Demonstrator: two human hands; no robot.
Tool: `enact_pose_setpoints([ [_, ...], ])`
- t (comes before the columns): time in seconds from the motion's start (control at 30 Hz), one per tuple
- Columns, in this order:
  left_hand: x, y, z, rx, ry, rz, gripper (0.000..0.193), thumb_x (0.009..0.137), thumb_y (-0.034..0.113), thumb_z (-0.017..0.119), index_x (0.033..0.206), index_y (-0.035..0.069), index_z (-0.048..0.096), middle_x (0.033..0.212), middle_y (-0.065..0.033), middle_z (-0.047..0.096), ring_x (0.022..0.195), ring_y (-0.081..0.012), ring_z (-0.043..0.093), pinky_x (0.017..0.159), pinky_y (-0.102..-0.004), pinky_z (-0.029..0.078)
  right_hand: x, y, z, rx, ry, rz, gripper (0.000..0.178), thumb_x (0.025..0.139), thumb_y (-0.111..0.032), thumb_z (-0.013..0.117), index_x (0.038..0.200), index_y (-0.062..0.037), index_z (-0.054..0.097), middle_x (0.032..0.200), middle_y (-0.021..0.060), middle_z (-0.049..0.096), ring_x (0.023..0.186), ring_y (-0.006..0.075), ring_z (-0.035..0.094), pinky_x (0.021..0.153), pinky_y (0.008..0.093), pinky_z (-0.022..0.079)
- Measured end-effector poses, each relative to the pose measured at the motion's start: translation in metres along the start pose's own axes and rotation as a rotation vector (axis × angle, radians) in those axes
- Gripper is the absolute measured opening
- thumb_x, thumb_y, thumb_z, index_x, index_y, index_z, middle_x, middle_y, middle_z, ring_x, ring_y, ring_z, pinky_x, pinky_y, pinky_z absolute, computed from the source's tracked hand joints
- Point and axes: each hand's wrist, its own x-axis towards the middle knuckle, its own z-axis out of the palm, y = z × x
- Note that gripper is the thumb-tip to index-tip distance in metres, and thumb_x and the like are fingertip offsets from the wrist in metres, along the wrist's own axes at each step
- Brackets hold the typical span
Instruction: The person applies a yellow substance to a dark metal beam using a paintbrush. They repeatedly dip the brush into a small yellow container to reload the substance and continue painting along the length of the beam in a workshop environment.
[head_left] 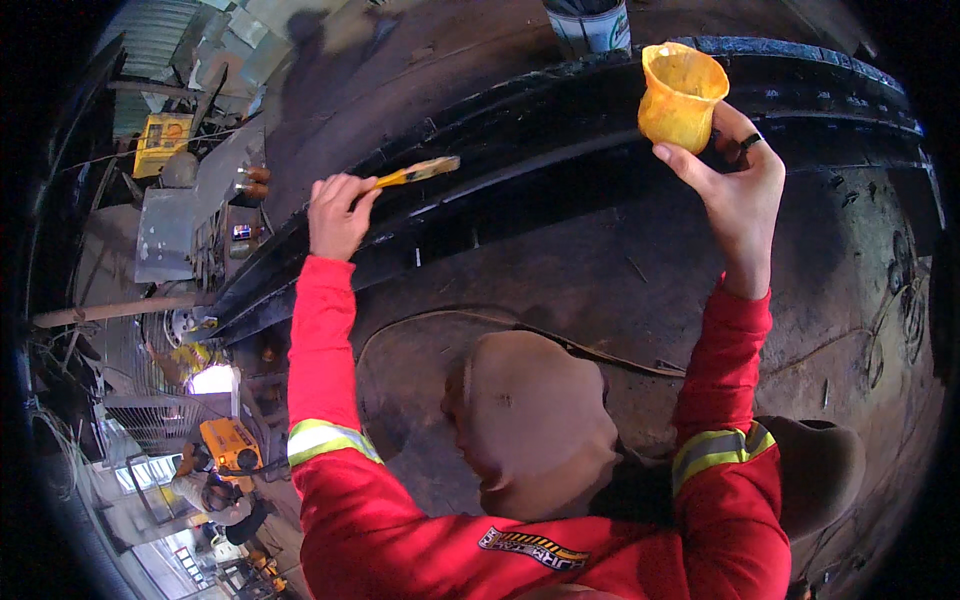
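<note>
My left hand [340, 212] is closed round the yellow handle of a paintbrush [418, 171], whose dark-stained end points right. In my right hand [742, 190] is a small yellow cup [684, 100] with a flared rim, held up and slightly tilted, its mouth partly facing me. What is inside it I cannot make out. Beneath both hands a long black steel beam [560, 140] runs from the lower left to the upper right. The brush is above the beam, and whether it touches cannot be told.
A white and blue bucket [590, 28] stands beyond the beam. A cable [440, 313] crosses the dirty floor near my knee [540, 410]. At left lie metal sheets [165, 235], a yellow box [162, 143] and scrap; an orange machine [231, 446] sits lower down.
</note>
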Motion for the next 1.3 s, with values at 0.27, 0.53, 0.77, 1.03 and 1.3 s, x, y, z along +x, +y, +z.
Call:
enact_pose_setpoints([
  [0.27, -0.005, 0.008, 0.018, -0.018, 0.066, -0.006, 0.012, 0.078, 0.011, 0.078, 0.088, 0.008, 0.071, 0.081, -0.0049, 0.064, 0.079, -0.0239, 0.061, 0.071, -0.0368, 0.041, 0.000, -0.004, -0.002, 0.006, -0.006, 0.016, 0.063, 0.066, -0.032, 0.092, 0.116, 0.0010, 0.071, 0.102, 0.0073, 0.073, 0.085, 0.0144, 0.059, 0.075, 0.0280, 0.045],
  [0.53, 0.032, 0.051, 0.038, -0.043, 0.121, 0.066, 0.015, 0.078, 0.008, 0.079, 0.089, 0.006, 0.071, 0.082, -0.0057, 0.065, 0.078, -0.0238, 0.061, 0.070, -0.0347, 0.042, -0.002, -0.008, -0.003, -0.005, -0.004, -0.021, 0.067, 0.066, -0.038, 0.092, 0.117, -0.0003, 0.072, 0.101, 0.0081, 0.073, 0.084, 0.0160, 0.060, 0.075, 0.0293, 0.046],
  [0.77, 0.000, 0.014, 0.016, 0.047, 0.029, 0.020, 0.014, 0.079, 0.009, 0.078, 0.090, 0.005, 0.071, 0.082, -0.0057, 0.066, 0.077, -0.0240, 0.061, 0.070, -0.0355, 0.042, 0.002, -0.011, -0.006, -0.012, 0.024, -0.026, 0.068, 0.064, -0.041, 0.092, 0.115, -0.0009, 0.072, 0.097, 0.0068, 0.072, 0.082, 0.0151, 0.058, 0.073, 0.0294, 0.045],
  [1.03, 0.040, 0.041, 0.025, -0.010, 0.099, 0.147, 0.014, 0.079, 0.009, 0.078, 0.090, 0.007, 0.070, 0.080, -0.0041, 0.064, 0.076, -0.0229, 0.061, 0.069, -0.0353, 0.041, 0.005, -0.002, -0.004, 0.115, 0.033, -0.033, 0.065, 0.064, -0.037, 0.093, 0.115, -0.0009, 0.073, 0.097, 0.0061, 0.072, 0.079, 0.0134, 0.056, 0.071, 0.0275, 0.043],
  [1.3, 0.066, 0.061, 0.047, 0.059, 0.202, 0.261, 0.013, 0.078, 0.008, 0.079, 0.086, 0.008, 0.069, 0.080, -0.0041, 0.063, 0.074, -0.0229, 0.061, 0.066, -0.0358, 0.041, 0.007, -0.002, -0.015, 0.098, 0.077, -0.007, 0.066, 0.065, -0.038, 0.093, 0.115, -0.0001, 0.072, 0.096, 0.0058, 0.071, 0.077, 0.0122, 0.053, 0.071, 0.0276, 0.043],
])
